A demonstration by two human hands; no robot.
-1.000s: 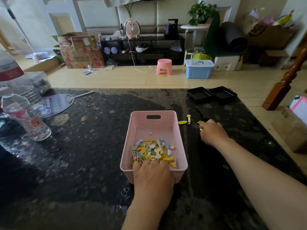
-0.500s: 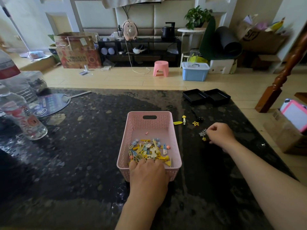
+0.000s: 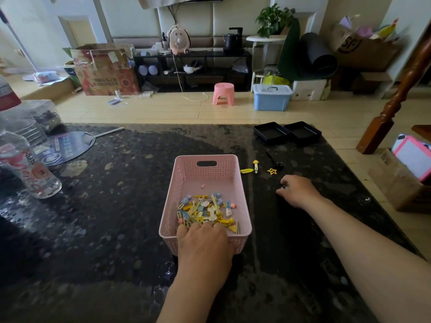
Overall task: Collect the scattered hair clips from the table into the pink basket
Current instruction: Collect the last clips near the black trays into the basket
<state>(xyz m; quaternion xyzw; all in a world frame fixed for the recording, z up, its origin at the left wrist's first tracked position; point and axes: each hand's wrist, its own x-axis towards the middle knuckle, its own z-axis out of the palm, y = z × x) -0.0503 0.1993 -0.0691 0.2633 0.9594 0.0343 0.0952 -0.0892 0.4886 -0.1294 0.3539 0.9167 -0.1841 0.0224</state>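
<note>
The pink perforated plastic basket [image 3: 207, 183] stands on the dark speckled stone worktop [image 3: 112, 206], long axis pointing away. The left hand [image 3: 204, 243] grips its near rim; the right hand [image 3: 297, 191] grip is curled, contents unclear. Yellow star-shaped clip [image 3: 272, 171] lies beyond.

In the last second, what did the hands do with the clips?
The right hand drew back from the loose clips toward the person and closed on something small; what it holds is hidden. A yellow star clip now lies bare where that hand was. The left hand stayed gripping the near rim of the pink basket, and the two yellow clips beside it did not move.
</note>
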